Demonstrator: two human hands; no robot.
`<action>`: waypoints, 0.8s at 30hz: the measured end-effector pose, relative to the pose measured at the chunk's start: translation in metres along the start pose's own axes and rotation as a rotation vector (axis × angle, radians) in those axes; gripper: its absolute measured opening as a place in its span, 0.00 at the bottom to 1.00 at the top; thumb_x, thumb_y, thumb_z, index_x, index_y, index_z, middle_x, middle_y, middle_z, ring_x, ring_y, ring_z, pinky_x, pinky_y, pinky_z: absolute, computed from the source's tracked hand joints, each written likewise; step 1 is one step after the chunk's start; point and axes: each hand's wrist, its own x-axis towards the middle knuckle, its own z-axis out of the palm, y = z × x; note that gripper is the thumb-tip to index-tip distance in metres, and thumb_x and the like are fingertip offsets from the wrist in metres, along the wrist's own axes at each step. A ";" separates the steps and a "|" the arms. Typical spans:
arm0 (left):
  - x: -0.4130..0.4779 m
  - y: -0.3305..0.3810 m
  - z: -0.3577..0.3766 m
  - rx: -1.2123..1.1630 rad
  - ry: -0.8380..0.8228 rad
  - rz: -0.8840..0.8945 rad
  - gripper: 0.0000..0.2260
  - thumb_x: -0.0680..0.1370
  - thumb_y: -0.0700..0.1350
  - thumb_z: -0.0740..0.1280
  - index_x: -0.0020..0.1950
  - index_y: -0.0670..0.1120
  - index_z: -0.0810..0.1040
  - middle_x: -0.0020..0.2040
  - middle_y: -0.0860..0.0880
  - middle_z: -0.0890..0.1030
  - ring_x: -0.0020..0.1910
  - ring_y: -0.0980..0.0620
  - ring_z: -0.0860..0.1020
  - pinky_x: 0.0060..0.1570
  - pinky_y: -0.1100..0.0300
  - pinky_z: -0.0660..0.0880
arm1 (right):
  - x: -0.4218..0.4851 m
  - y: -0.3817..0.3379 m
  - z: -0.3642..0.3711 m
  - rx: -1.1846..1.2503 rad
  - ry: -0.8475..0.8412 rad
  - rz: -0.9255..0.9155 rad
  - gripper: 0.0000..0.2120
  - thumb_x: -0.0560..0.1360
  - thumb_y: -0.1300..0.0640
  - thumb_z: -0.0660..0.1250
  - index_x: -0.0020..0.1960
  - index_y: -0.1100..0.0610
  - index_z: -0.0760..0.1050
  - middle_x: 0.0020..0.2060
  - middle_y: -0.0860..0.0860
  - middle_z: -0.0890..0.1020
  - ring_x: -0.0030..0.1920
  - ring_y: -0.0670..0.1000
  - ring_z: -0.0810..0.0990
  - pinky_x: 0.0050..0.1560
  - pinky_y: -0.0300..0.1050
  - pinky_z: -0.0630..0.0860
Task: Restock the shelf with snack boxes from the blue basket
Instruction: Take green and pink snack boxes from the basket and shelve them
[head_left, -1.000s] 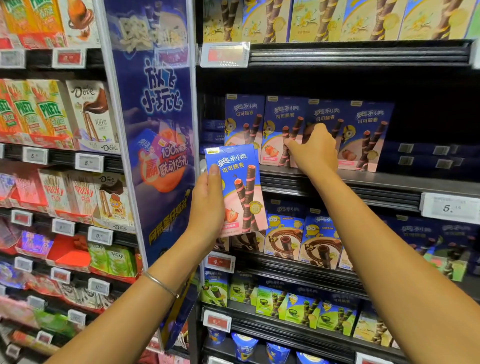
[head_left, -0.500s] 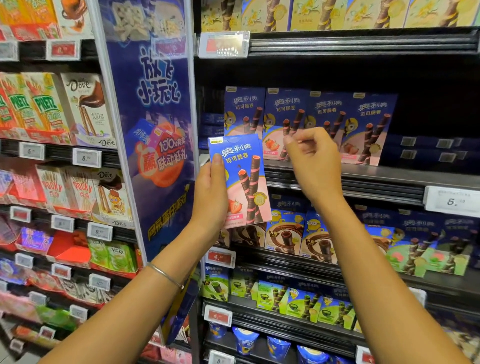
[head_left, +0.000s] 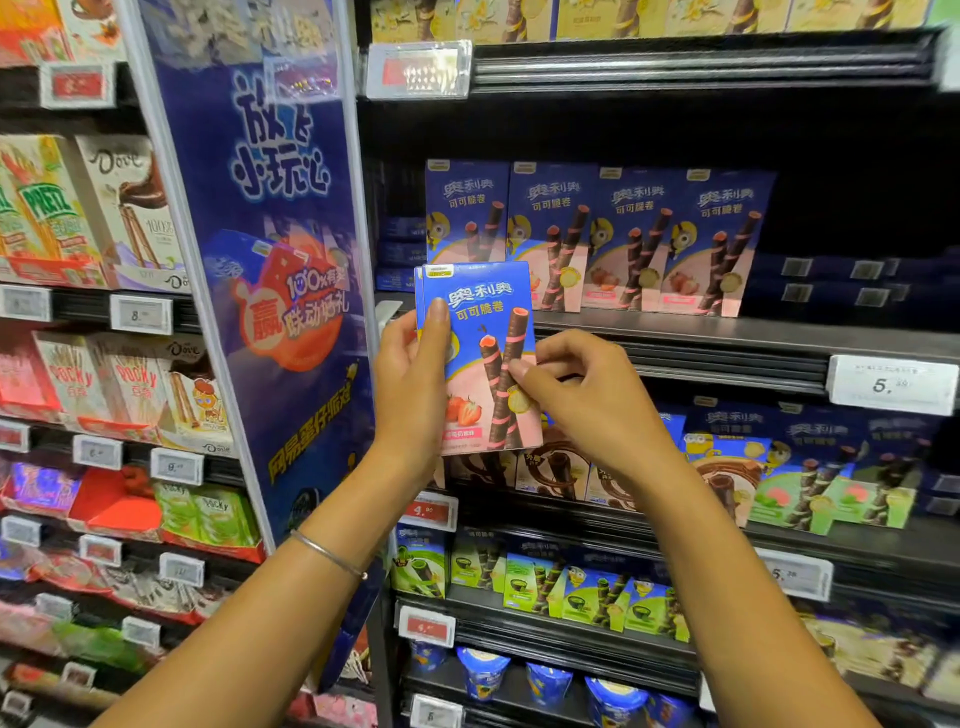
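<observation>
My left hand (head_left: 410, 384) grips a blue and pink snack box (head_left: 480, 332) upright by its left edge, thumb on the front, in front of the shelf (head_left: 727, 338). There may be a second box behind it. My right hand (head_left: 582, 395) has its fingers curled and pinches the same box at its right edge. Behind the held box, several matching boxes (head_left: 639, 239) stand in a row on that shelf. The blue basket is out of view.
To the right of the box row the shelf is dark, with flat dark boxes (head_left: 841, 280) at the back. A blue promotional banner (head_left: 270, 260) stands left of the bay. Price tags (head_left: 891, 384) line the shelf edges. Lower shelves hold green and blue boxes (head_left: 810, 483).
My right hand has left the boxes standing on the shelf, come down and taken hold of the right edge of the box in my left hand. The left hand stays about where it was.
</observation>
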 end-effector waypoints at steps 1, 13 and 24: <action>-0.001 0.002 0.002 -0.007 -0.004 -0.011 0.18 0.87 0.51 0.62 0.63 0.35 0.76 0.50 0.43 0.88 0.46 0.50 0.87 0.44 0.55 0.83 | -0.001 -0.001 -0.002 0.018 -0.001 0.005 0.10 0.75 0.50 0.74 0.52 0.54 0.80 0.41 0.50 0.86 0.43 0.50 0.86 0.49 0.59 0.83; 0.011 -0.006 0.009 0.091 0.036 0.017 0.16 0.86 0.45 0.65 0.70 0.36 0.72 0.52 0.47 0.80 0.42 0.56 0.79 0.43 0.54 0.76 | 0.020 -0.015 -0.066 0.112 0.267 -0.041 0.08 0.78 0.59 0.71 0.57 0.56 0.78 0.46 0.57 0.84 0.49 0.58 0.86 0.50 0.65 0.82; 0.014 -0.013 0.017 0.031 0.034 -0.001 0.15 0.86 0.46 0.66 0.71 0.40 0.73 0.64 0.40 0.83 0.48 0.54 0.85 0.41 0.61 0.80 | 0.092 0.010 -0.112 -0.036 0.552 0.042 0.12 0.70 0.52 0.70 0.53 0.53 0.80 0.44 0.55 0.86 0.48 0.55 0.86 0.54 0.61 0.82</action>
